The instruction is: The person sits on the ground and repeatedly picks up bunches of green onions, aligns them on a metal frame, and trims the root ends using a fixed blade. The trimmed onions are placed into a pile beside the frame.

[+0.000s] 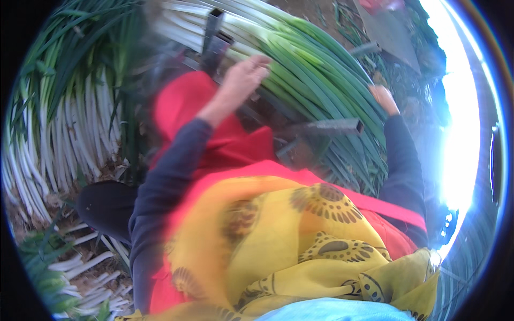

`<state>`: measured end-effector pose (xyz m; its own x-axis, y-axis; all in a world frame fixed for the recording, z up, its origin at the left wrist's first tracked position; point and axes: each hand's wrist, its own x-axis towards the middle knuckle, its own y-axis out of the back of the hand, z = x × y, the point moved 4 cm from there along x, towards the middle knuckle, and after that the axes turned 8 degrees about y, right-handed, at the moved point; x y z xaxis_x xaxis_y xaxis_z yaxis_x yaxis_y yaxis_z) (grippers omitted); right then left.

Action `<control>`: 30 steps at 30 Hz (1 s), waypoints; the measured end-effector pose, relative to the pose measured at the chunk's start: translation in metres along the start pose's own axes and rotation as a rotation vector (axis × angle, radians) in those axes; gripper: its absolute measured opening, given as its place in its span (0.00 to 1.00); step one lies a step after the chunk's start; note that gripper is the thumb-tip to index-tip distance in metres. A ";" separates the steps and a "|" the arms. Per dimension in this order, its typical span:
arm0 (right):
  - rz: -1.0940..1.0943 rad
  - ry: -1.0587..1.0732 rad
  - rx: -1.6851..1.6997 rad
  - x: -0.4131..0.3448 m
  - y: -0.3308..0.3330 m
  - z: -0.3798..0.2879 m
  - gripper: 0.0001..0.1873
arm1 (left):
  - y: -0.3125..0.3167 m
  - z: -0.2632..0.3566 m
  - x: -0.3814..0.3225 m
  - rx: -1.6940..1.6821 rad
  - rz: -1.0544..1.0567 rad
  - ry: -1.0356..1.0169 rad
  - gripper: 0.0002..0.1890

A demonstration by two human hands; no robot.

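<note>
A large bundle of green onions lies in a metal frame before me, white stems at the upper left and green leaves curving down to the right. My left hand is at the near side of the bundle, beside an upright square metal tube. Its fingers are bent, and blur hides whether they hold anything. My right hand is at the far right edge of the leaves, its fingers partly hidden; what it grips cannot be made out. A square metal bar sticks out across the leaves between my arms.
Many more green onions lie in a pile on the left. Cut white stem pieces are scattered on the soil at the lower left. Another metal tube end juts out beyond the bundle, near a flat grey board. Red cloth covers my lap.
</note>
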<state>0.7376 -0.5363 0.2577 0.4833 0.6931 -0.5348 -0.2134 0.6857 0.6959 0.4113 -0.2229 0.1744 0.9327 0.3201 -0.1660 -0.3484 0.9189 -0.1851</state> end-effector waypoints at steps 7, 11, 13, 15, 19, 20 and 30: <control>0.726 0.075 0.528 0.035 0.169 -0.061 0.14 | -0.025 -0.044 0.028 0.467 0.523 -0.030 0.27; 0.639 0.438 0.528 0.117 0.202 -0.152 0.24 | -0.010 -0.068 0.034 0.241 0.432 0.064 0.29; 0.575 0.451 0.374 0.147 0.196 -0.194 0.31 | 0.000 -0.072 0.034 0.267 0.413 0.057 0.30; 0.702 0.430 0.261 0.157 0.191 -0.225 0.33 | 0.006 -0.073 0.033 0.303 0.388 0.064 0.30; 0.807 0.390 0.205 0.157 0.199 -0.230 0.32 | 0.009 -0.076 0.035 0.365 0.418 0.095 0.30; 0.813 0.428 0.247 0.153 0.203 -0.225 0.32 | 0.007 -0.077 0.037 0.339 0.418 0.074 0.30; 0.615 0.529 0.597 0.146 0.164 -0.265 0.32 | 0.005 -0.084 0.040 -0.218 0.356 0.186 0.20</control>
<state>0.5476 -0.2636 0.1670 -0.0376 0.9983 -0.0450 0.2318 0.0526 0.9713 0.4394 -0.2249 0.0854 0.7254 0.5422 -0.4240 -0.6745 0.6825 -0.2813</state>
